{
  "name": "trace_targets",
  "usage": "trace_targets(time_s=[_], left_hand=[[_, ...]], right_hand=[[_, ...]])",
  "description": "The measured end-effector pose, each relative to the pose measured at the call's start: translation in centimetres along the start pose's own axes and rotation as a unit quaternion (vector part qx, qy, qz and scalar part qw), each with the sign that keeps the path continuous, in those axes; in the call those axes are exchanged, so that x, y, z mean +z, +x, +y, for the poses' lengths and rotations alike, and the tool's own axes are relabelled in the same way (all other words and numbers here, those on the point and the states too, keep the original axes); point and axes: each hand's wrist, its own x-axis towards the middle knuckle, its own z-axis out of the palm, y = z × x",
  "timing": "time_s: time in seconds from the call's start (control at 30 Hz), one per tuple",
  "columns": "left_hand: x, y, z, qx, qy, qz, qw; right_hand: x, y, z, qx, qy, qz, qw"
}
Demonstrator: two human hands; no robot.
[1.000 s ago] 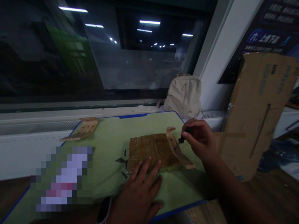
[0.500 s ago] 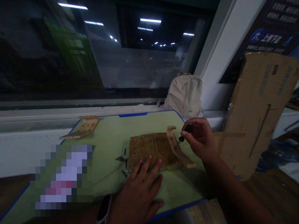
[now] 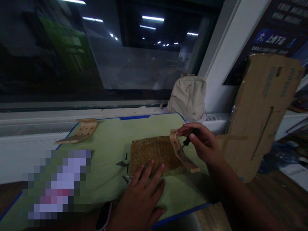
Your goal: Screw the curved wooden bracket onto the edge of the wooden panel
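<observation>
My right hand (image 3: 204, 144) grips a screwdriver (image 3: 187, 140) with a black handle. The tool is tilted, its tip at a hole in a curved wooden piece (image 3: 184, 158). That piece stands along the right edge of a brown wooden board (image 3: 154, 149). On the board's near edge, my left hand (image 3: 144, 192) lies flat with fingers spread. Several dark screws (image 3: 122, 164) are scattered on the table just left of the board.
A second curved wooden piece (image 3: 83, 131) with holes lies at the table's far left. The yellow-green table (image 3: 110, 134) has a blue rim. A beige backpack (image 3: 187, 98) leans by the window, and a tall cardboard sheet (image 3: 260, 115) stands at the right. A pixelated patch covers the left side.
The fingers of my right hand have shifted on the screwdriver handle, the index finger now reaching further toward the curved piece's top. My left hand stays on the board. The view has shifted slightly.
</observation>
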Motion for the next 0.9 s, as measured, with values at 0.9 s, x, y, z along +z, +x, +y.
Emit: trace_targets(time_s=[0.9], left_hand=[[-0.26,0.32,-0.04,-0.001,-0.003,-0.001,1.0]], right_hand=[[0.0,-0.38,0.27,0.004,-0.006,0.052,0.999]])
